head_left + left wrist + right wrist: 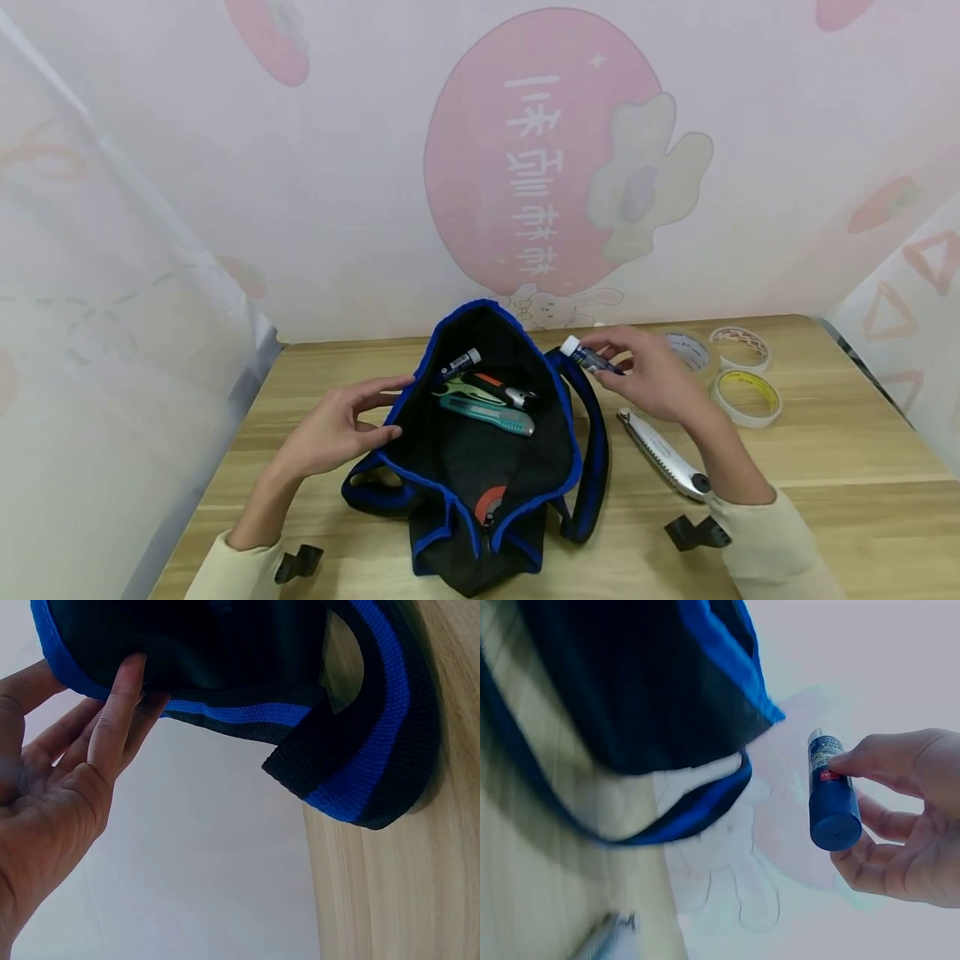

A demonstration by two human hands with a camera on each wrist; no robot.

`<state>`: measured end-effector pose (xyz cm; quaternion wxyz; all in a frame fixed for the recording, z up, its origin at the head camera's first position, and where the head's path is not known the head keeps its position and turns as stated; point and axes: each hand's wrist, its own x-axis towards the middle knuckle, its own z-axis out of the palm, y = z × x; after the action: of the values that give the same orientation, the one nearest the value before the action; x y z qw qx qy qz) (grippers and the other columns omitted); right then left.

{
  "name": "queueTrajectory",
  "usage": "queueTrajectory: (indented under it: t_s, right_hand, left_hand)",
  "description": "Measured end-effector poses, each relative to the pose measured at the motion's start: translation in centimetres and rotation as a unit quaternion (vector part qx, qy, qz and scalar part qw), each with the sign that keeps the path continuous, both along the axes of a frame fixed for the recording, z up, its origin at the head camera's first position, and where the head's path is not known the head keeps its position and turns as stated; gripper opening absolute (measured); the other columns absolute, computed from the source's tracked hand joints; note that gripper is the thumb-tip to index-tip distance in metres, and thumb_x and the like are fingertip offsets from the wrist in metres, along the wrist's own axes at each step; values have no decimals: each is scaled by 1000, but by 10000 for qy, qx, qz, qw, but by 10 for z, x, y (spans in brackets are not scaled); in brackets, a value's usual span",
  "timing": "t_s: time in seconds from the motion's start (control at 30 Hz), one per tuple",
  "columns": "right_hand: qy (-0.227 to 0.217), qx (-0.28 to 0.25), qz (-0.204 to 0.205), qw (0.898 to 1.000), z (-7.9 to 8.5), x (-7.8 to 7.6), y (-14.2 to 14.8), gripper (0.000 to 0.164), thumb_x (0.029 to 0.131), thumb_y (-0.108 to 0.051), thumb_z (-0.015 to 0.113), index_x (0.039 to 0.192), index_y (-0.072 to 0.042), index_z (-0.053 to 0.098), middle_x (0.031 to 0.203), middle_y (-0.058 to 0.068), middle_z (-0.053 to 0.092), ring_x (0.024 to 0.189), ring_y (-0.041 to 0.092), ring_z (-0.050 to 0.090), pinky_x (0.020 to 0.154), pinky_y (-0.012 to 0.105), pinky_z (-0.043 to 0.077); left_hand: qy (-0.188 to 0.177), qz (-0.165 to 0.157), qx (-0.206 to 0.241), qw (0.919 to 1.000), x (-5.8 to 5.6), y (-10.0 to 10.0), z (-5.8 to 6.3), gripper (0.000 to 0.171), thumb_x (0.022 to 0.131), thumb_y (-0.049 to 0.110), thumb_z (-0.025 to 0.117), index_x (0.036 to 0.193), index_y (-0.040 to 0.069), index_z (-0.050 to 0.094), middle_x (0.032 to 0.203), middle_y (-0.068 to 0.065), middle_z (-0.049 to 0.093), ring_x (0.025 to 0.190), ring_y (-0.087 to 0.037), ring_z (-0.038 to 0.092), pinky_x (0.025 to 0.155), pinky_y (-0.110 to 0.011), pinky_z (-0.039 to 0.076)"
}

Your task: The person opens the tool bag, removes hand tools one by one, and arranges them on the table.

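Your glue stick (594,359) should be light and stiff, unlikely to break in your fingers, though its smooth barrel may slip if you hold it too loosely. Take it round the barrel; the cap (570,346) could pull off. The bag (480,457) looks soft and likely to sag, so hold it by its rim.

The stick is small and dark blue, with a printed label, a white cap and, in the right wrist view, a plain blue base. The bag is black with blue edging.

Your right hand (651,372) pinches the stick between thumb and fingers, right of centre in the head view, above the bag's strap (596,442). Your left hand (339,425), left of centre, touches the rim with fingers spread; whether they grip the cloth, you cannot tell.
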<state>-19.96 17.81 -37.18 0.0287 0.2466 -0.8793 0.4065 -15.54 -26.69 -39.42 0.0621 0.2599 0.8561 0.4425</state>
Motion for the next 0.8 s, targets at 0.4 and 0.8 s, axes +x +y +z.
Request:
queueTrajectory:
  t_s: [0.4,0.8]
  right_hand:
    - [69,389,-216,9990,-16,-1,40,37,93,5,76,129,0,75,119,17,76,103,30,73,82,40,66]
    - [-101,515,-202,9984,-42,-6,73,38,90,9,78,128,4,74,121,22,74,101,30,73,80,34,64]
  left_hand:
    - [-28,-14,39,10000,0,0,0,67,95,-3,77,157,8,54,163,-23,51,139,-50,59,87,-26,64]
    - [3,-13,0,10000,0,0,0,67,95,-4,77,157,7,54,162,-23,51,138,-51,59,87,-27,64]
